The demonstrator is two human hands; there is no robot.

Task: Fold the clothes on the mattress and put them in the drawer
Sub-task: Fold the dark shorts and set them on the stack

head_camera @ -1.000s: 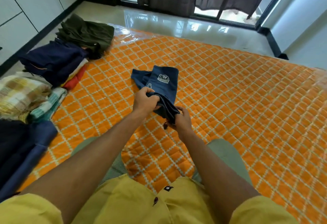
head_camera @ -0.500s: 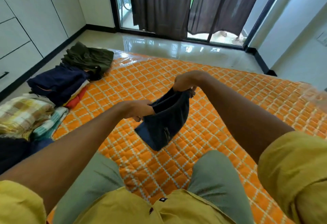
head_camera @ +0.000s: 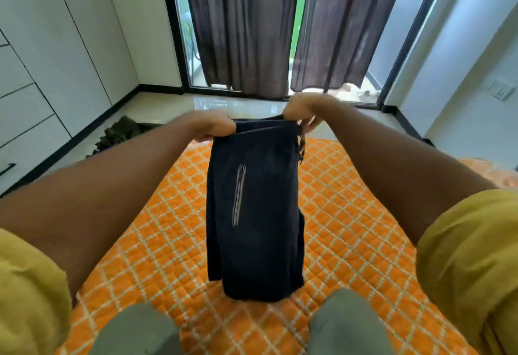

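White wardrobe doors and drawer fronts (head_camera: 42,80) line the wall left of the mattress (head_camera: 350,228), and a crumpled olive-green garment (head_camera: 123,133) lies near the mattress's far left corner, partly hidden behind the left forearm.

Both arms reach forward, nearly straight, over the orange quilted mattress, yellow sleeves rolled above the elbows. The left hand (head_camera: 213,127) is raised well above the mattress, knuckles up, its fingers curled round the left end of the waistband of the dark navy shorts (head_camera: 255,214). The shorts hang straight down from the waistband between the two arms, above the middle of the mattress, with a pale zip running down the front on the left side. Their lower hem hangs near the person's knees in grey-green trousers; whether it touches the mattress cannot be told.

The right hand (head_camera: 302,110) is held slightly higher than the left, pinching the right end of the waistband, where a drawstring (head_camera: 301,144) dangles just below it.

Beyond the far edge of the mattress, dark curtains (head_camera: 252,26) hang before a glass door.
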